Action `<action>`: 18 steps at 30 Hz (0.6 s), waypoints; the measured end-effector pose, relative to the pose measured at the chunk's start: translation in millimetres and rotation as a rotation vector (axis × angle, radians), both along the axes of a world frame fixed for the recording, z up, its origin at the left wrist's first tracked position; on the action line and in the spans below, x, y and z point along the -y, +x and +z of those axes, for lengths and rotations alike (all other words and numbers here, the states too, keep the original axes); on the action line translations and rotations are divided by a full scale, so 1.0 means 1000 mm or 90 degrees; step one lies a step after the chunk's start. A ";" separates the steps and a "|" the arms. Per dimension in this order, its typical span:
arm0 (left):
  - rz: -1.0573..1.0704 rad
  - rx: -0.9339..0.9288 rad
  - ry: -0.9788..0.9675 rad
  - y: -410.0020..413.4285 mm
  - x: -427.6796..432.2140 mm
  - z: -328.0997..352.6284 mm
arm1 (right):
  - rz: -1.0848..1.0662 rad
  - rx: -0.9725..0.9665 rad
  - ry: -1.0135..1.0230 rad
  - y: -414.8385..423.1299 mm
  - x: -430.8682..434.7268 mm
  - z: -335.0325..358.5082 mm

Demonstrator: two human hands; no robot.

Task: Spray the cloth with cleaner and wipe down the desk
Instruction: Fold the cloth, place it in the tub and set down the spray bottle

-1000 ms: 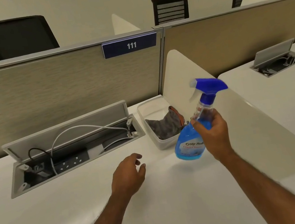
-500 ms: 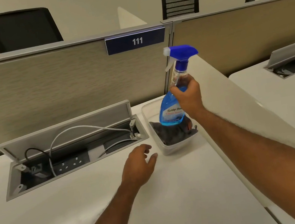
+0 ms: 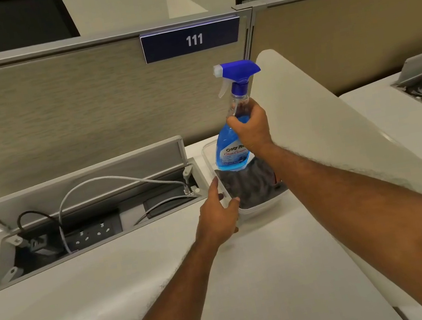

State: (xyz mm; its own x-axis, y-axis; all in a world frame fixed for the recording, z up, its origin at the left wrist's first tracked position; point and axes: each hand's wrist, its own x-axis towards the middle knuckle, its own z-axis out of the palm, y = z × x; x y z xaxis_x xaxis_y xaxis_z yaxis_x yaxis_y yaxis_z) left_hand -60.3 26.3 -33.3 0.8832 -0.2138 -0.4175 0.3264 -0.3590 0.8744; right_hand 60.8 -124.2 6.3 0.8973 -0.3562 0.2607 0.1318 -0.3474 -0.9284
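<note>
At 9 o'clock, a hinged cable tray (image 3: 89,222) is sunk into the white table (image 3: 116,301), its lid tipped up toward the partition; a white cable (image 3: 112,180) and a black plug lie inside. Bare table spreads from the tray's near edge toward 6 o'clock. The left hand (image 3: 217,212) rests at the near-left corner of a clear plastic tub (image 3: 257,208), fingers spread and loose against its rim, gripping nothing. Inside the tub lies a gray cloth (image 3: 250,185). The right hand (image 3: 251,129) is clenched round the neck of a blue spray bottle (image 3: 232,145), held upright over the tub's far end, nozzle pointing toward 9 o'clock. Just right of the tub, a white side divider (image 3: 324,124) runs from 12 to 4 o'clock, hemming the tub in on that side.
</note>
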 end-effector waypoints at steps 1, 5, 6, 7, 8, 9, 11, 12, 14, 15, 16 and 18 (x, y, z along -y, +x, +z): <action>0.000 0.000 -0.001 0.000 0.001 0.000 | 0.003 -0.001 -0.003 0.001 0.000 -0.003; -0.008 0.000 -0.004 0.000 0.002 -0.002 | 0.019 -0.013 -0.024 0.002 0.000 -0.013; -0.008 -0.002 -0.009 -0.001 0.003 -0.003 | 0.021 -0.016 -0.028 0.001 0.001 -0.016; -0.009 -0.003 -0.012 -0.001 0.004 -0.003 | 0.021 -0.015 -0.027 0.000 0.002 -0.018; -0.008 -0.002 -0.015 -0.001 0.004 -0.004 | 0.016 -0.014 -0.024 -0.002 0.002 -0.019; -0.007 0.000 -0.017 -0.002 0.005 -0.005 | 0.014 -0.014 -0.018 -0.002 0.003 -0.020; -0.002 0.011 -0.014 -0.002 0.006 -0.006 | 0.021 -0.023 -0.023 -0.003 0.005 -0.019; 0.005 0.014 -0.014 -0.003 0.006 -0.008 | 0.030 -0.030 -0.027 -0.005 0.004 -0.018; 0.013 0.013 -0.024 -0.004 0.005 -0.008 | 0.038 -0.035 -0.035 -0.007 0.005 -0.019; 0.016 0.010 -0.028 -0.005 0.005 -0.007 | 0.040 -0.034 -0.039 -0.008 0.006 -0.020; 0.020 0.006 -0.033 -0.005 0.005 -0.007 | 0.039 -0.037 -0.043 -0.011 0.006 -0.019; 0.019 0.001 -0.041 -0.005 0.006 -0.005 | 0.041 -0.048 -0.051 -0.015 0.009 -0.022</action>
State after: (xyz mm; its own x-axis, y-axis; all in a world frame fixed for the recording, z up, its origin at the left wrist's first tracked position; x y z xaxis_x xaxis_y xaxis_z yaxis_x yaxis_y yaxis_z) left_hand -65.5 20.6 -38.0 0.8898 -0.2140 -0.4030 0.3352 -0.2926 0.8956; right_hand 45.4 -132.9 -15.4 0.9360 -0.2775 0.2166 0.0871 -0.4137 -0.9062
